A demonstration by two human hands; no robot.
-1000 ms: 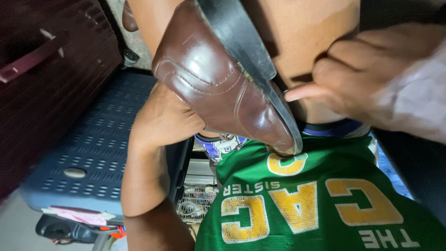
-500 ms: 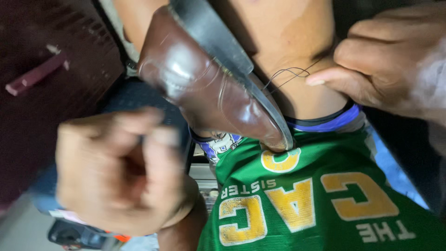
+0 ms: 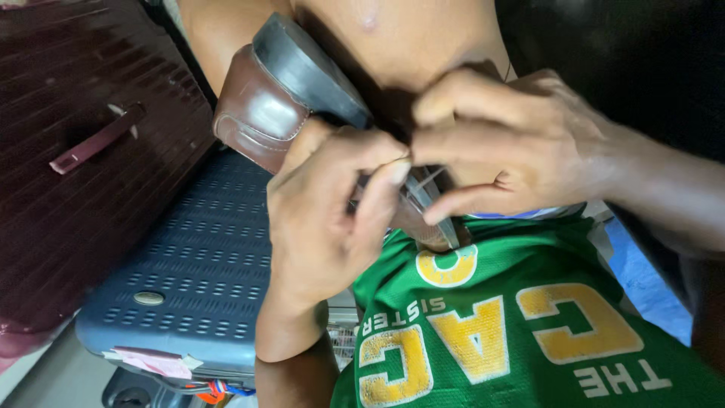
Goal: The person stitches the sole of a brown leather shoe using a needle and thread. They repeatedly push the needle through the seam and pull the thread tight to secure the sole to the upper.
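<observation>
A brown leather shoe with a dark grey sole lies sole-up, wedged against my bare knee. My left hand wraps over the shoe's front half, thumb pressed near the sole edge. My right hand meets it from the right, fingers pinched together at the sole's edge, where a thin thread or needle shows between the fingertips. The toe of the shoe is hidden behind both hands. A green shirt with yellow lettering covers my lap below.
A blue perforated plastic stool stands at the left, with a dark maroon case beside it. Small items sit on the floor under the stool.
My left hand has come up from a raised fist to clasp the shoe's front. My right hand has moved left onto the sole edge, and the view has closed in.
</observation>
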